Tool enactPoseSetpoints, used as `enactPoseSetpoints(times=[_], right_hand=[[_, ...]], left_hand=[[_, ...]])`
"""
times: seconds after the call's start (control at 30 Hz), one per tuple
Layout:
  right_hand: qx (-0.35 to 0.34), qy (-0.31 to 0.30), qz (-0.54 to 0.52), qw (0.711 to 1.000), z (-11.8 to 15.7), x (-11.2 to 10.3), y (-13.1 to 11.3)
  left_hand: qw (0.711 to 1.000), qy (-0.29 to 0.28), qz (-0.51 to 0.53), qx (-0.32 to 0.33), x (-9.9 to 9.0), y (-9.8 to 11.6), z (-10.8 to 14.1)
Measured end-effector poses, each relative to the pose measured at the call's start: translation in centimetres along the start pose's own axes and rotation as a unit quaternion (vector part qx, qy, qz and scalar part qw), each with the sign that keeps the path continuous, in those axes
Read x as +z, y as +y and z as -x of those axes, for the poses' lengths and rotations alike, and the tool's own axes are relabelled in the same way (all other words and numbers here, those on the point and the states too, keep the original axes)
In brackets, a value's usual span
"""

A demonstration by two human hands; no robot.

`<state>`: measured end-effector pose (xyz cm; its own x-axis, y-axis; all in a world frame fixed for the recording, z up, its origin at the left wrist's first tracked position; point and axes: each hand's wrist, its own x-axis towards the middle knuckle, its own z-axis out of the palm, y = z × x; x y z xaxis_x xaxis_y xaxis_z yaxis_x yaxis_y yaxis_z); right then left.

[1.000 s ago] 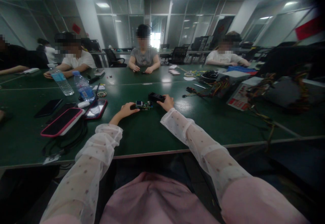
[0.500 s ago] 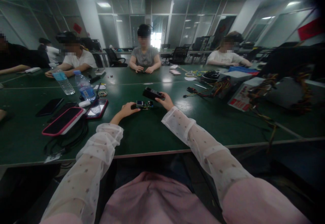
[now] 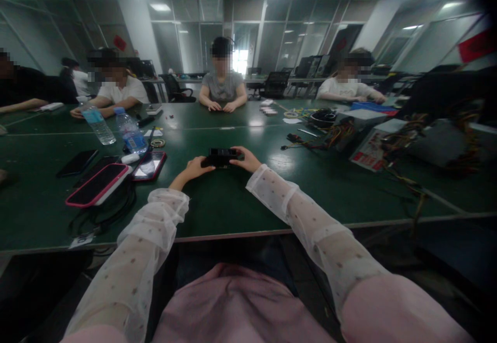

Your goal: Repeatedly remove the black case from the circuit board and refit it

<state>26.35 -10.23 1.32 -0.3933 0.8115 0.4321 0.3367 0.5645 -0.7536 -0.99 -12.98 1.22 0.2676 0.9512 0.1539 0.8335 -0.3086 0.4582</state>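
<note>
Over the green table, both hands meet at a small device. My right hand [image 3: 246,159] pinches the right end of a black plastic cover [image 3: 223,153], which lies over a small circuit board. Only a thin strip of the board [image 3: 225,167] shows along the cover's near edge. At the left end, my left hand [image 3: 196,168] is closed with thumb and fingers on the board. Whether the cover sits flush on the board I cannot tell. The board's little screen is hidden under the cover.
On the left lie a pink-edged phone [image 3: 97,185], a red-edged phone [image 3: 149,167] and a black phone [image 3: 77,162], near two water bottles [image 3: 131,133]. Metal power supply boxes [image 3: 375,146] with loose cables stand to the right. Several people sit across the green table [image 3: 233,213].
The black cover in my right hand has moved left and down, from beside and above the circuit board to over it. My left hand has stayed in place on the board.
</note>
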Motion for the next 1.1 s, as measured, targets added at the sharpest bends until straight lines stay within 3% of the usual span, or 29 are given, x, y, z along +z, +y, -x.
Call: enactPoseSetpoints(times=[0.33, 0.7, 1.1], right_hand=[[0.012, -0.047, 0.029, 0.998, 0.3, 0.4, 1.7], [0.013, -0.061, 0.013, 0.998, 0.5, 0.1, 1.5], [0.006, -0.076, 0.0, 0.997, 0.6, 0.1, 1.4]], left_hand=[[0.998, 0.022, 0.044, 0.031, 0.2, 0.0, 0.2], [0.999, 0.006, 0.036, 0.026, -0.3, 0.3, 0.3], [0.993, 0.008, 0.112, 0.033, -0.3, 0.4, 0.2]])
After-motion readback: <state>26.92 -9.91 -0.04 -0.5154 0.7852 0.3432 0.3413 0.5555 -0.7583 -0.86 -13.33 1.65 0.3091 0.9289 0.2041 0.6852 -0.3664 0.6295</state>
